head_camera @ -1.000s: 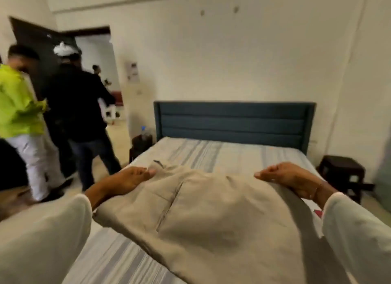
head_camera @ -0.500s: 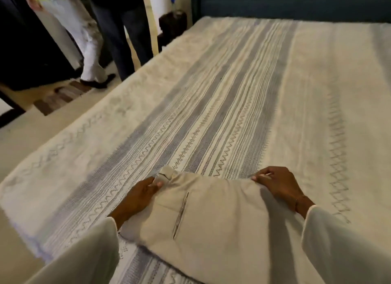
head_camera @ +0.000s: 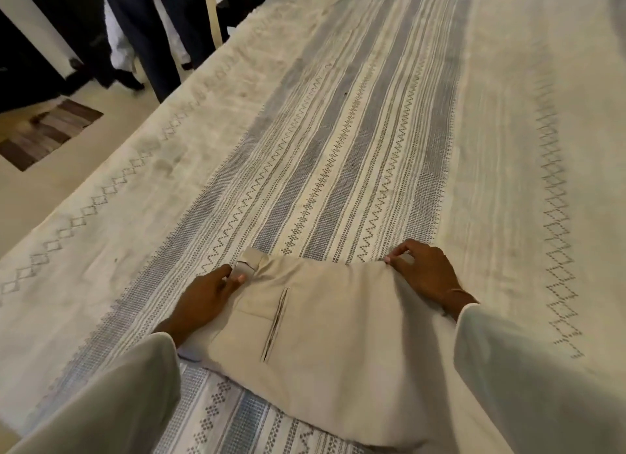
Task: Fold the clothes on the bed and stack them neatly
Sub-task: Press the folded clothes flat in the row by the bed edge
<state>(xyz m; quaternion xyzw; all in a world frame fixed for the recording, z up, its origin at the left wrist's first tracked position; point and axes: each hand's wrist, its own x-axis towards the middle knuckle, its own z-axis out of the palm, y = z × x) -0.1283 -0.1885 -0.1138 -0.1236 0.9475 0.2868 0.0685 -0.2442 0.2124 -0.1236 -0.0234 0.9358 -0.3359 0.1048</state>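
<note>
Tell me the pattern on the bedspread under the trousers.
Cream bedspread with grey-blue woven stripes, zigzag lines and diamond chains, clearest in the head view.

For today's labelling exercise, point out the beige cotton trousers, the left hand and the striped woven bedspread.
beige cotton trousers (head_camera: pixel 332 321), head view, flat back panel.
left hand (head_camera: pixel 206 292), head view, back of hand.
striped woven bedspread (head_camera: pixel 338 148), head view, bare striped middle.

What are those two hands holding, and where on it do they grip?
Beige trousers on the bed. The left hand pinches the waistband end with the tab; the right hand pinches the far top corner.
</note>
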